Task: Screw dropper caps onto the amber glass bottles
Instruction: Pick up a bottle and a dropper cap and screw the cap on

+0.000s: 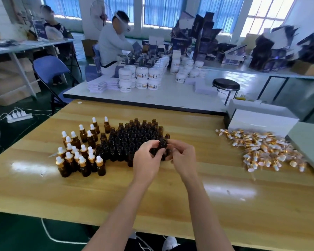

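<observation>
Amber bottle — upright, mouth up

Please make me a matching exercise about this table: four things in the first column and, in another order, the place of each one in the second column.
1. capped bottles
2. uncapped bottles
3. dropper caps
4. single bottle

A. loose heap at the right of the table
B. held between the left hand and the right hand
C. standing in a group at the left
D. packed cluster in the middle

Pairs: 1-C, 2-D, 3-A, 4-B
</observation>
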